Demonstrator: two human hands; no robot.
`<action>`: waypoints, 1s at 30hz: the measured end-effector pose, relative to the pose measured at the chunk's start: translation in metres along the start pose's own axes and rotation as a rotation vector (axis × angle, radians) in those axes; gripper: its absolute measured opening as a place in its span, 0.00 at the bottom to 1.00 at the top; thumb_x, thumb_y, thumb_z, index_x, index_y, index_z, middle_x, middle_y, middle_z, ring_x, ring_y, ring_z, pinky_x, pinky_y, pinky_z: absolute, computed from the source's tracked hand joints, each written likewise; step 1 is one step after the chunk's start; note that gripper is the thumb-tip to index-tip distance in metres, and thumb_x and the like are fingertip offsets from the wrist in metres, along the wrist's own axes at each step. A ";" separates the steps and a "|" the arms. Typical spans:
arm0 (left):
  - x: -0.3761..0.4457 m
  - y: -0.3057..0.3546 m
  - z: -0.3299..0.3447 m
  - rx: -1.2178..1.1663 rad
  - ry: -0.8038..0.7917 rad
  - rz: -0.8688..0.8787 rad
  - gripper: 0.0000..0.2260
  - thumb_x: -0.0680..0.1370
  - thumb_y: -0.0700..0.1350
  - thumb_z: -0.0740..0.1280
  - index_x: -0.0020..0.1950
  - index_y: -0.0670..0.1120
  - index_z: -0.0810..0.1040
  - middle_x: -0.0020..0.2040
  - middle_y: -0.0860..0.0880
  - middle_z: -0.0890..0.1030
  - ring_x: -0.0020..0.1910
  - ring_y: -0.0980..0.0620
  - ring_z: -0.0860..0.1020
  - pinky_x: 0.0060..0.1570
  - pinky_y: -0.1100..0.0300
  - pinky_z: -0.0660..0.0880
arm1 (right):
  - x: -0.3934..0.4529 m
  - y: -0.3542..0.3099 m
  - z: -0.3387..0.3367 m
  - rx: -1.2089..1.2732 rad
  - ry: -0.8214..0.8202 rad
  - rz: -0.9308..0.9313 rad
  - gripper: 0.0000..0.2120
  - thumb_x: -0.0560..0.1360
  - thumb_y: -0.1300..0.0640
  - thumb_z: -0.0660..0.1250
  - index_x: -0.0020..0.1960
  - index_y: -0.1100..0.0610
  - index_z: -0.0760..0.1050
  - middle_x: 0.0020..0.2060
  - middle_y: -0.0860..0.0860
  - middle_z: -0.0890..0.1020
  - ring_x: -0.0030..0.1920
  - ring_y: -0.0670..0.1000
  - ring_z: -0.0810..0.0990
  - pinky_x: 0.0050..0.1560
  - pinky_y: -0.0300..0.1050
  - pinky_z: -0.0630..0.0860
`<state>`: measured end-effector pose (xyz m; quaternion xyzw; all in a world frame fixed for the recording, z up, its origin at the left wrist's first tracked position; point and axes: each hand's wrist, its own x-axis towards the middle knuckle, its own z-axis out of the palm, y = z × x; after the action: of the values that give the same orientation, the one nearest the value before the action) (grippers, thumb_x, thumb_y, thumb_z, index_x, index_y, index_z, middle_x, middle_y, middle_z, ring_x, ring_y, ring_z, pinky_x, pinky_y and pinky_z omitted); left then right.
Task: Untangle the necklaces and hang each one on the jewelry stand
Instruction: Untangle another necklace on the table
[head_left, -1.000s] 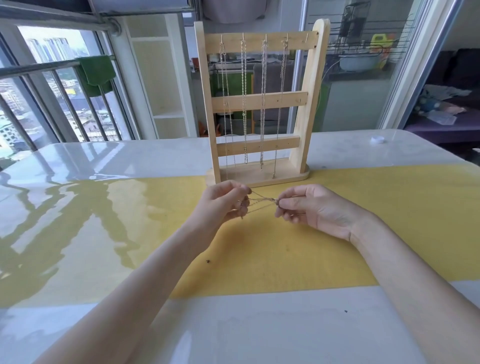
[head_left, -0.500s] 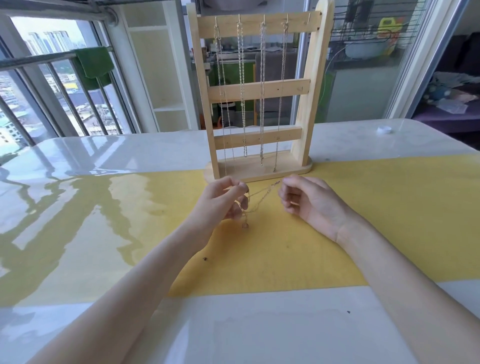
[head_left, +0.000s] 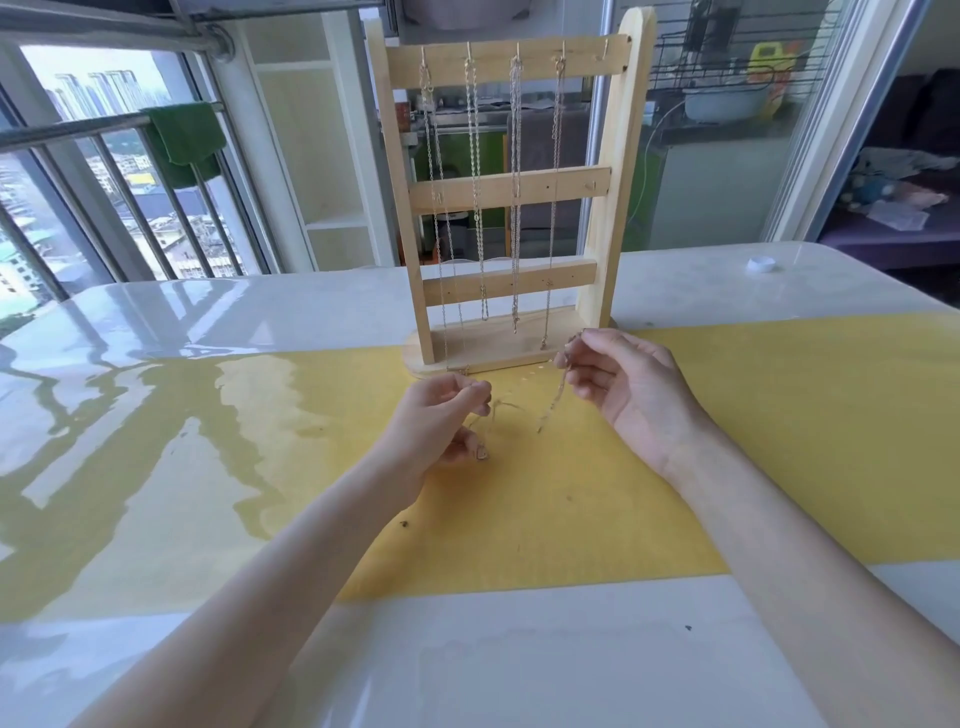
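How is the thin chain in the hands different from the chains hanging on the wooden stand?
The thin chain in the hands droops loose and slanted between the left hand and right hand; the four chains hanging on the wooden stand drop straight from top hooks. The held chain is low over the yellow mat; the hung ones are high. All are fine metal chains.
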<state>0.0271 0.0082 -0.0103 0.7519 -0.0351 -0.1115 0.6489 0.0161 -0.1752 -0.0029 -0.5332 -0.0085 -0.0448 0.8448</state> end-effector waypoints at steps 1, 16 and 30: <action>0.000 0.000 -0.001 0.017 0.008 0.005 0.09 0.80 0.46 0.64 0.41 0.44 0.76 0.40 0.50 0.75 0.22 0.56 0.66 0.23 0.68 0.64 | 0.000 -0.002 -0.001 0.021 0.006 -0.009 0.11 0.78 0.63 0.60 0.38 0.61 0.75 0.31 0.54 0.81 0.30 0.48 0.76 0.30 0.35 0.71; -0.006 0.018 0.008 0.031 -0.106 0.266 0.03 0.77 0.40 0.68 0.47 0.47 0.81 0.41 0.53 0.84 0.46 0.57 0.82 0.40 0.66 0.76 | -0.004 -0.009 0.007 -0.337 -0.285 -0.016 0.07 0.66 0.62 0.71 0.43 0.63 0.80 0.34 0.54 0.82 0.32 0.48 0.78 0.35 0.37 0.75; -0.005 0.023 -0.002 -0.313 -0.105 0.110 0.10 0.69 0.46 0.70 0.47 0.44 0.83 0.36 0.50 0.82 0.35 0.59 0.80 0.38 0.69 0.77 | -0.006 -0.017 0.005 -0.397 -0.313 0.017 0.13 0.65 0.62 0.71 0.50 0.60 0.76 0.34 0.56 0.83 0.31 0.47 0.76 0.36 0.36 0.74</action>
<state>0.0248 0.0076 0.0137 0.6319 -0.0922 -0.1188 0.7604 0.0089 -0.1776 0.0138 -0.6892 -0.1257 0.0447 0.7122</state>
